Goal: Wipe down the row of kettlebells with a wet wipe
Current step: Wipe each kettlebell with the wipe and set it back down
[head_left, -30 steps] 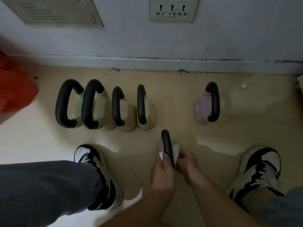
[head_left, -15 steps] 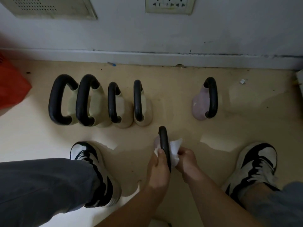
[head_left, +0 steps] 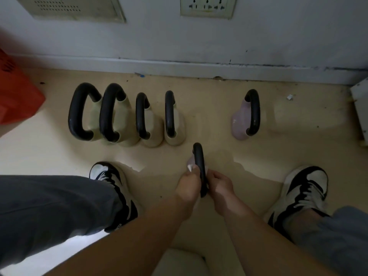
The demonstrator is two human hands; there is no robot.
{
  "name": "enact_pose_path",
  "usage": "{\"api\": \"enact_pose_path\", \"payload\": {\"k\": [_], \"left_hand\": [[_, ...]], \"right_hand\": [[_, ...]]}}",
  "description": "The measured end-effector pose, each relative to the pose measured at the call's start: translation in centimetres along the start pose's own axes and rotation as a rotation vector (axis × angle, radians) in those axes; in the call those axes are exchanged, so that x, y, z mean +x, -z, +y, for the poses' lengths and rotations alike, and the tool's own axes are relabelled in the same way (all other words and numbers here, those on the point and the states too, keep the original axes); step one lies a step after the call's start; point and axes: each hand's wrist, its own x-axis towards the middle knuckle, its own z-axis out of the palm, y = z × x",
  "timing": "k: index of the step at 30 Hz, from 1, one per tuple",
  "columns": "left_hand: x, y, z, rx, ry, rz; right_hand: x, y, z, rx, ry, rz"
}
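Four cream kettlebells (head_left: 127,116) with black handles stand side by side near the wall. A pink kettlebell (head_left: 242,120) stands apart at the right. A second pink kettlebell (head_left: 199,162) sits forward between my feet. My left hand (head_left: 189,185) grips its black handle from the left. My right hand (head_left: 219,186) is curled against its right side, holding the white wet wipe (head_left: 191,167). Only a corner of the wipe shows, by my left thumb. The bell's body is mostly hidden under the handle and my hands.
My two black-and-white sneakers (head_left: 108,176) (head_left: 304,188) flank the kettlebell I hold. A red object (head_left: 16,96) lies at the far left, a white box edge (head_left: 360,108) at the far right. The skirting board (head_left: 199,66) runs behind the row.
The wipe, spread out on the handle's right side before, is now bunched under my right hand and mostly hidden. Both hands stay on the same kettlebell.
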Motion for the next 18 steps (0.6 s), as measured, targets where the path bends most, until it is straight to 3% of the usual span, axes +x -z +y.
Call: {"api": "enact_pose_path", "payload": {"k": [2,5,7,11,13,15,18], "left_hand": [[-0.8,0.1,-1.2,0.034,-0.022,0.005],[-3.7,0.4,-3.7,0.246,-0.119,0.165],[-5.2,0.6,-2.5,0.224,-0.078,0.228],[-5.5,1.5,2.4,0.194,-0.078,0.213],[-5.6,1.7,3.9,0.187,-0.075,0.248],[-5.7,2.0,4.9,0.055,0.005,0.082],[-5.7,3.0,5.8,-0.098,0.051,-0.277]], "right_hand": [[-0.4,0.3,0.3,0.046,-0.041,0.006],[-0.7,0.2,-0.7,0.063,-0.157,0.013],[-0.7,0.3,-1.3,0.027,-0.177,0.026],[-2.1,1.8,-2.8,0.012,-0.017,0.210],[-3.2,3.0,-4.1,0.020,0.069,0.226],[-4.4,4.3,-5.9,0.012,0.074,0.082],[-6.1,6.1,-8.3,-0.106,-0.063,-0.289]]}}
